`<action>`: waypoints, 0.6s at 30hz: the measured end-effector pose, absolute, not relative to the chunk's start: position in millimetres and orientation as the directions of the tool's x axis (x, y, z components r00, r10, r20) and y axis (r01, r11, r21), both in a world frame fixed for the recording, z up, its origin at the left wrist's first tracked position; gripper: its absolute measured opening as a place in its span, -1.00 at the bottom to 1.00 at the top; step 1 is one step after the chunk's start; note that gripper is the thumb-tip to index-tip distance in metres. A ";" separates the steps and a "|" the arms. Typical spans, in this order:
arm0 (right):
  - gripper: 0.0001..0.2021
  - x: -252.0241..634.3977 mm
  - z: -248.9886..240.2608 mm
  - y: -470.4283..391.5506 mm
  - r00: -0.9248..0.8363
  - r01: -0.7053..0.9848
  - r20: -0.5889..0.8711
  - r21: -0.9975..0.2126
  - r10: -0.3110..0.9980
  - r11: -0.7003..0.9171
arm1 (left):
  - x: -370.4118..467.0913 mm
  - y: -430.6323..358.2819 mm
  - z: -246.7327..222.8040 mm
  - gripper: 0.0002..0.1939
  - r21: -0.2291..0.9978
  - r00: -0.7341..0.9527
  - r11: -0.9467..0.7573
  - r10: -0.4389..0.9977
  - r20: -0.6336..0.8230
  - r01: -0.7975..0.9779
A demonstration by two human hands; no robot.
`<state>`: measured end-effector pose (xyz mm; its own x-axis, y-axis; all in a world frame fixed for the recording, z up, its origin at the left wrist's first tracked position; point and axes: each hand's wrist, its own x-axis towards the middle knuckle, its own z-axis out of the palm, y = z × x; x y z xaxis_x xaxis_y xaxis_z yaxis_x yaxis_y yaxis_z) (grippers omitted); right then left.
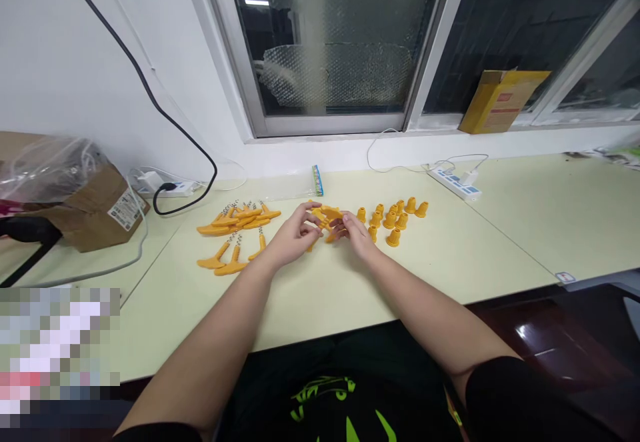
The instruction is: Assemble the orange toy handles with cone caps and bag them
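Near the middle of the table, my left hand (295, 234) and my right hand (356, 234) meet around a yellow plastic part (330, 213). The fingers of both hands are closed on it, and its exact shape is partly hidden by them. More yellow pieces lie just under and behind the hands. To the left is a pile of yellow T-shaped handles (240, 219) with metal spirals, and several more handles (233, 265) lie in front of it. Right of my right hand stand several yellow cone-shaped pieces (393, 237).
A clear plastic bag (293, 185) lies behind the hands. Power strips (455, 183) (177, 189) with cables sit along the wall. An open cardboard box (105, 212) is at the left, and a yellow carton (500, 103) leans on the window.
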<state>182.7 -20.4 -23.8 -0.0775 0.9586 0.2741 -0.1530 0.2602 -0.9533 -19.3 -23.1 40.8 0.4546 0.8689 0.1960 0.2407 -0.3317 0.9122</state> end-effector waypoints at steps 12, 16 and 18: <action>-0.59 182.3 -9.3 -30.5 -0.368 -0.351 -0.054 -0.917 0.928 -0.192 | -18.0 -11.2 3.7 -0.36 0.943 0.254 -0.325 0.921 0.297 0.077; -0.63 189.3 -12.7 -25.4 -0.339 -0.312 -0.102 -0.926 0.935 -0.214 | -34.7 -10.7 12.0 -0.61 0.803 0.199 -0.446 0.895 0.399 0.395; -0.63 191.2 -15.4 -24.7 -0.323 -0.239 -0.032 -0.964 0.946 -0.114 | -38.5 -9.9 14.5 -0.64 0.780 0.197 -0.476 0.879 0.434 0.406</action>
<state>191.2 -24.7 -15.4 -0.3226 0.9460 -0.0324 -0.2389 -0.1145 -0.9643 -38.5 -9.9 14.5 0.1974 0.8789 0.4342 0.4056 -0.4764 0.7801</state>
